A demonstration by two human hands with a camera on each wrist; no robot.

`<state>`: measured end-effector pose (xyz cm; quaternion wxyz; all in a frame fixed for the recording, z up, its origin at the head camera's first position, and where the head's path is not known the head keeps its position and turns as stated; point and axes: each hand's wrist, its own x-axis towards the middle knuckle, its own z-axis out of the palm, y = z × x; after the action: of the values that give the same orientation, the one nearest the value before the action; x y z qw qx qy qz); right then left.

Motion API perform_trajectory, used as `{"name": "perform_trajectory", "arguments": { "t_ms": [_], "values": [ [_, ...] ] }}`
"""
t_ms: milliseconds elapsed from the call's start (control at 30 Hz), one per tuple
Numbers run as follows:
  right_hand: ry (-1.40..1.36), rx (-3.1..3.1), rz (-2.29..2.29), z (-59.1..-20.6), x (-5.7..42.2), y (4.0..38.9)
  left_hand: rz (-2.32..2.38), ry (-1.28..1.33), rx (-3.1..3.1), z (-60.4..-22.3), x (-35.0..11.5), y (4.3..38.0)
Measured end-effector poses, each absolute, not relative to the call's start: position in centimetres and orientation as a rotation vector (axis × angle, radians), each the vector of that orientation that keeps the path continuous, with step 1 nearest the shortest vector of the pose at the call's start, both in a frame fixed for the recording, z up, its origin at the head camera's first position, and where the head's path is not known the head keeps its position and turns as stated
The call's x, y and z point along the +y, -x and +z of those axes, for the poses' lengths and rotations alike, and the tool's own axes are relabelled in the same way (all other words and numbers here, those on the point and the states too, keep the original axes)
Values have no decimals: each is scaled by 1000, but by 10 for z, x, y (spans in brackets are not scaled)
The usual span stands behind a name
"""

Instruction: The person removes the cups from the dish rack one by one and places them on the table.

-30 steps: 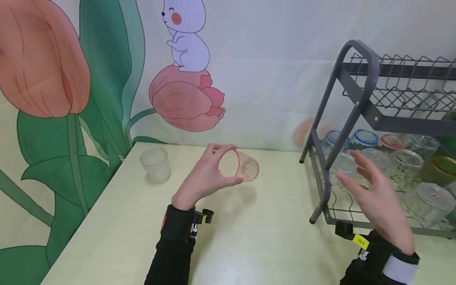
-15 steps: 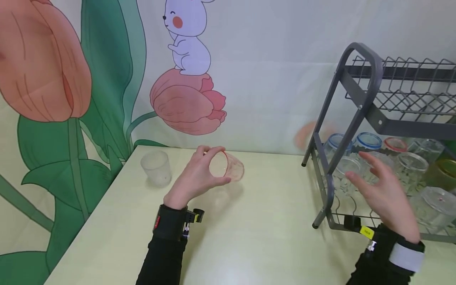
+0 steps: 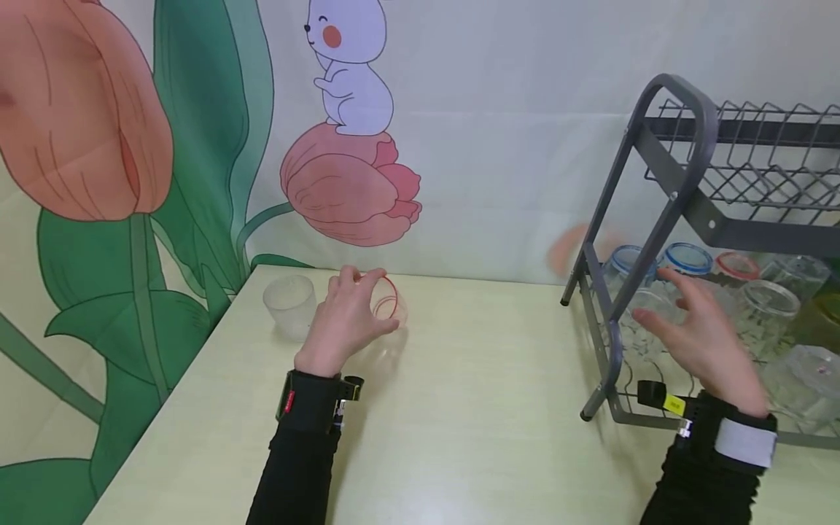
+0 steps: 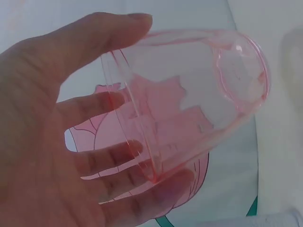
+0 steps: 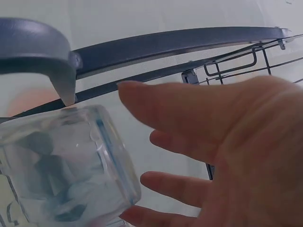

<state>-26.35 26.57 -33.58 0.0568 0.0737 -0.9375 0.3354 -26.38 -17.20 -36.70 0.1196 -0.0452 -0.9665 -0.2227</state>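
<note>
Left arm reached up from the bottom of the frame, slightly left of centre. My left hand [image 3: 337, 324] pinched a pink glass [image 4: 184, 94] by its rim, thumb on one side and fingers on the other. The glass lay tilted on its side, mouth toward my palm, above the surface [image 3: 499, 408], near the middle of the frame. My right hand [image 3: 712, 346], at right, was spread, thumb apart from the fingers, before the lower tier of a grey rack [image 3: 664, 211]. In the right wrist view a clear glass [image 5: 66, 165] sat just beside my fingertips; contact could not be told.

Containers: the rack's lower tier held several glasses, among them a red-ringed one [image 3: 738, 265]. A frosted glass [image 3: 289, 310] stood at left on the surface.

Versus one second earlier: left hand and pink glass had shifted left, nearer the frosted glass; right hand remained spread.
</note>
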Motion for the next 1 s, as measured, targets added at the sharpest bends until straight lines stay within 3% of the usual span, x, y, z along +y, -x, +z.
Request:
{"name": "perform_trajectory", "arguments": {
  "t_ms": [1000],
  "values": [
    [-256, -3024, 932, -342, 268, 273, -585, -153, -2913, -383, -198, 285]
  ]
}}
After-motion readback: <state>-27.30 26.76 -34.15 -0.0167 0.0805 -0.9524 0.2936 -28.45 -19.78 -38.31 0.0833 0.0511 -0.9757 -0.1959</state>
